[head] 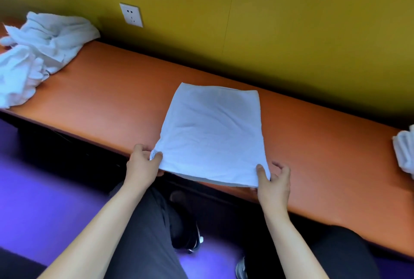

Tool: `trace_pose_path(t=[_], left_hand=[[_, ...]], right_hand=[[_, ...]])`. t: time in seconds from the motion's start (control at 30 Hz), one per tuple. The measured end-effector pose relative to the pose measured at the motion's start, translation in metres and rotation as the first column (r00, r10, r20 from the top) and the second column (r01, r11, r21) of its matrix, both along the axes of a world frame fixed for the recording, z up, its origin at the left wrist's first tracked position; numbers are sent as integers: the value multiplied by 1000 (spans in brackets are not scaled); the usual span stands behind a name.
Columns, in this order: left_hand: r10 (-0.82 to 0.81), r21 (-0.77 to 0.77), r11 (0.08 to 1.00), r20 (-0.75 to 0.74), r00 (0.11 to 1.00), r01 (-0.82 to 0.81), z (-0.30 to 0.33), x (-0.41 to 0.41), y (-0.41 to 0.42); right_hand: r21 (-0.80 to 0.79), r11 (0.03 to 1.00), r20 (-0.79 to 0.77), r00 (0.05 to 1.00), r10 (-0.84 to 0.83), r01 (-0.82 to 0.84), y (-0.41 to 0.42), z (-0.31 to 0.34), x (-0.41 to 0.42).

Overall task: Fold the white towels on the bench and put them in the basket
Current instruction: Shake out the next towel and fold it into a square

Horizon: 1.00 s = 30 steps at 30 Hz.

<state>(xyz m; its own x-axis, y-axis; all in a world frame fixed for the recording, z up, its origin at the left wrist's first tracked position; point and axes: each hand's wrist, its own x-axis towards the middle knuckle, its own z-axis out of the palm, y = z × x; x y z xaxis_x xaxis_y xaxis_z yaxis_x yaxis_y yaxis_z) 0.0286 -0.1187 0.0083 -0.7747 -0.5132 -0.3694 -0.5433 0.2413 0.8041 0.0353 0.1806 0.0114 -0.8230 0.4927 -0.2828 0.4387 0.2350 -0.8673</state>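
Note:
A white towel [212,135], folded into a flat rectangle, lies on the orange bench [116,90] with its near edge at the bench's front. My left hand [143,164] pinches the near left corner. My right hand [272,180] pinches the near right corner, thumb on top. A heap of crumpled white towels [38,54] sits at the bench's far left end. More white cloth [404,151] shows at the right edge of the view. No basket is in view.
A yellow wall with a white power socket [131,14] runs behind the bench. Below the bench lies a purple floor [44,200], with my dark-trousered legs and dark shoes [188,238] close to the front edge.

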Motion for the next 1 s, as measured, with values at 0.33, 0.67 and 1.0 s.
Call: trace_pose_path(t=[0.33,0.67,1.0], left_hand=[[203,573,811,-87,975,-117,34,52,18],[-46,290,952,-173,984,96,37,13,10],[-139,-262,962,-233,963,76,26,-97,-4]], right_hand=[[-551,829,-71,986,-153,89,37,27,22],[-185,977,-108,990,91,-110,60,11,-25],[179,965,-270,934,235,-191,47,10,-150]])
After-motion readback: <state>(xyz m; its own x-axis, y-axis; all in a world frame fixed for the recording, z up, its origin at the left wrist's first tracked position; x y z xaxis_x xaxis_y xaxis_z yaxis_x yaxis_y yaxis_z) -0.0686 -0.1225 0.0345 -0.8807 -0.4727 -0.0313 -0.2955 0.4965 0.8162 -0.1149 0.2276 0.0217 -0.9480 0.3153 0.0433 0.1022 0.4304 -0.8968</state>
